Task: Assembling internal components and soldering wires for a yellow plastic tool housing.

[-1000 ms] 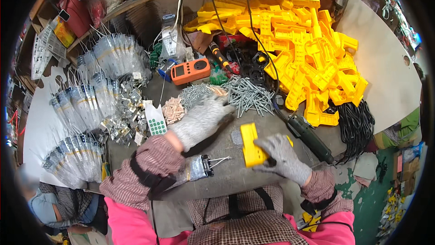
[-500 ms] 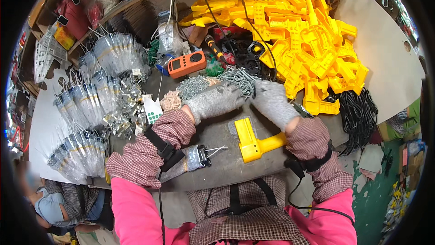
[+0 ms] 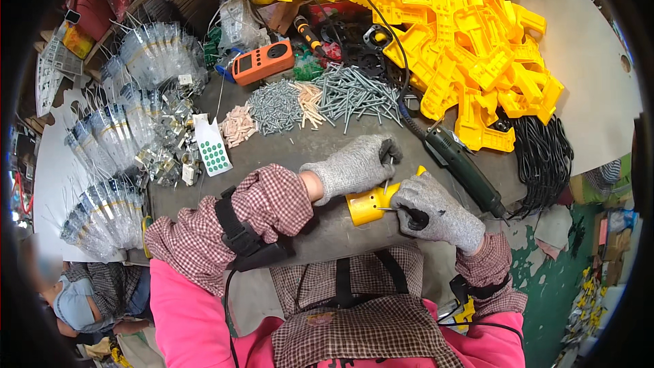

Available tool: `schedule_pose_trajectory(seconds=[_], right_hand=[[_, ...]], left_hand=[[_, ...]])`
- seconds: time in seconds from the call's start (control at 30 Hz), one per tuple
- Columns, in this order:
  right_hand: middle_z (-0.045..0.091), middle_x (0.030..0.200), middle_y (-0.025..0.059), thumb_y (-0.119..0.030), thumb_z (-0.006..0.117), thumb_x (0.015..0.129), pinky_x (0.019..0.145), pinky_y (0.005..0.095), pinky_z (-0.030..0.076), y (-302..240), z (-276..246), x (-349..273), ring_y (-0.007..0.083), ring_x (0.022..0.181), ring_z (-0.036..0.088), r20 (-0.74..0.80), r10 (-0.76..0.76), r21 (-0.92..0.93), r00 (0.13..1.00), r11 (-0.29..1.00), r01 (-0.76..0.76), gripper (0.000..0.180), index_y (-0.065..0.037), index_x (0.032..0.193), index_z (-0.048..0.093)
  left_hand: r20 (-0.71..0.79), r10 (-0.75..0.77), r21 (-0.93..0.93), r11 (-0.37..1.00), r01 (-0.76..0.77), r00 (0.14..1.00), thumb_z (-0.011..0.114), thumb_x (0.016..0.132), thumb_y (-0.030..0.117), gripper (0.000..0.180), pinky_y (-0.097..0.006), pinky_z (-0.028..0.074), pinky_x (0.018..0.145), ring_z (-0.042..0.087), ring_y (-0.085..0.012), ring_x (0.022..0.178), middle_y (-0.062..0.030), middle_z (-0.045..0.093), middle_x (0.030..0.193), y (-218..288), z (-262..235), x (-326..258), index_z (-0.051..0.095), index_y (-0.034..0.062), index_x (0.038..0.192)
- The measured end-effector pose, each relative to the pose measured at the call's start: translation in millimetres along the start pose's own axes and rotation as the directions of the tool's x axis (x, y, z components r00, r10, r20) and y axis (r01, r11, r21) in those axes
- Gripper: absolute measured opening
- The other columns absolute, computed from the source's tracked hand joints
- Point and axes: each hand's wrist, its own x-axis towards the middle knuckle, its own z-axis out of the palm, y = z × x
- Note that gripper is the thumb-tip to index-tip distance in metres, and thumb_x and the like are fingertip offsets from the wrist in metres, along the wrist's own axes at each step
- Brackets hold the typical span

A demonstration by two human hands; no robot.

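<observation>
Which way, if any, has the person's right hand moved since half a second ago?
Yes. Judged against the orange meter, the right hand has moved down the picture and somewhat rightward, onto the yellow part.

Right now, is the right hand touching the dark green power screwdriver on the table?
Apart. The head view shows a strip of grey tabletop between the right hand and the dark green power screwdriver.

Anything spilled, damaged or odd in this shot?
Mainly the green floor at right: it has pale, ragged patches, as though its paint has worn away. Nothing clearly stands out on the workbench, and the yellow part in the right hand shows no obvious damage.
</observation>
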Motion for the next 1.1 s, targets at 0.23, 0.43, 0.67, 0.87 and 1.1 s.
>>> schedule_pose_trajectory(seconds=[0.23, 0.43, 0.67, 0.87, 1.1], right_hand=[[0.062, 0.099, 0.0131, -0.009, 0.071, 0.072, 0.083, 0.0469, 0.049, 5.7, -1.6, -3.9, 0.0358, 0.097, 0.061, -0.053, -0.082, 0.016, 0.995, 0.996, 0.083, 0.027, -0.009, 0.098, 0.062], [0.06, 0.093, 0.0087, -0.01, 0.072, 0.078, 0.079, 0.0438, 0.049, 6.9, -0.7, -0.1, 0.0314, 0.091, 0.061, -0.115, -0.1, 0.055, 0.988, 0.993, 0.107, 0.017, -0.013, 0.093, 0.065], [0.063, 0.095, 0.0076, -0.011, 0.076, 0.079, 0.087, 0.0428, 0.05, -1.1, 2.6, -3.3, 0.0305, 0.096, 0.062, -0.065, 0.001, -0.019, 0.998, 1.0, -0.003, 0.02, -0.014, 0.097, 0.067], [0.06, 0.109, 0.0137, -0.003, 0.072, 0.076, 0.087, 0.0422, 0.051, -39.1, 18.6, 4.1, 0.0348, 0.102, 0.062, -0.042, -0.127, 0.209, 0.991, 0.969, 0.133, 0.039, -0.009, 0.111, 0.057], [0.06, 0.113, 0.0144, -0.016, 0.078, 0.076, 0.098, 0.0458, 0.043, -9.8, -11.2, 7.6, 0.0344, 0.111, 0.057, 0.029, 0.0, -0.192, 1.0, 0.981, 0.005, 0.035, -0.007, 0.103, 0.058]], left_hand=[[-0.007, 0.012, 0.012, 1.0, -0.012, 1.0, 0.062, 0.09, 0.006, 0.024, -0.034, 0.055, 0.074, 0.069, -0.0189, 0.08, -0.0123, 0.068, 0.092, -0.9, 4.6, 3.2, 0.061, 0.0, 0.112], [0.077, 0.082, 0.21, 0.973, -0.096, 0.994, 0.062, 0.089, 0.017, 0.028, -0.044, 0.055, 0.079, 0.069, -0.0359, 0.089, -0.0199, 0.069, 0.095, 17.0, 5.0, 0.0, 0.063, 0.0027, 0.112], [0.351, -0.009, 0.423, 0.893, -0.15, 0.936, 0.066, 0.083, 0.02, 0.037, -0.047, 0.052, 0.087, 0.065, -0.0403, 0.097, -0.0202, 0.068, 0.101, 36.5, -15.0, -7.1, 0.066, 0.007, 0.118], [0.398, 0.028, 0.548, 0.794, -0.262, 0.917, 0.078, 0.077, 0.024, 0.046, -0.049, 0.038, 0.108, 0.048, -0.0343, 0.128, -0.012, 0.057, 0.128, 18.9, -29.5, -38.1, 0.067, 0.013, 0.12], [-0.366, 0.159, 0.379, 0.926, -0.01, 0.917, 0.084, 0.076, 0.04, 0.088, -0.047, 0.034, 0.113, 0.044, -0.0353, 0.134, -0.0167, 0.05, 0.141, -15.3, -58.2, -144.6, 0.043, 0.0089, 0.148]])
